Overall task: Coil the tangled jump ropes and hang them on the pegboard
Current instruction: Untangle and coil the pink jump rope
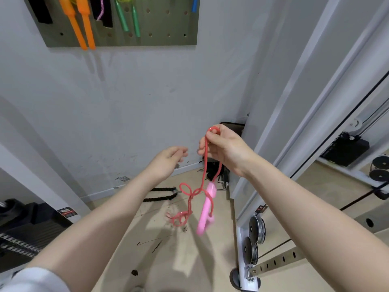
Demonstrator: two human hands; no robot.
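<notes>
Left arm: bare forearm stretched forward from a white sleeve (35, 277), wrist slightly bent. Left hand (166, 160): raised at mid-height, fingers loosely curled, holding nothing, just beside the right hand. Right arm: bare, reaching in from the lower right. Right hand (223, 147): held a little higher, fingers and thumb pinching a loop of pink jump rope (205, 165).

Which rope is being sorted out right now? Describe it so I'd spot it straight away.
Start at the pegboard high on the wall, then drop to the two bare arms below it. The right hand pinches a loop of the pink rope, which dangles knotted with its pink handles hanging above the floor. Unlike the orange rope and green rope, it is not hung up.
</notes>
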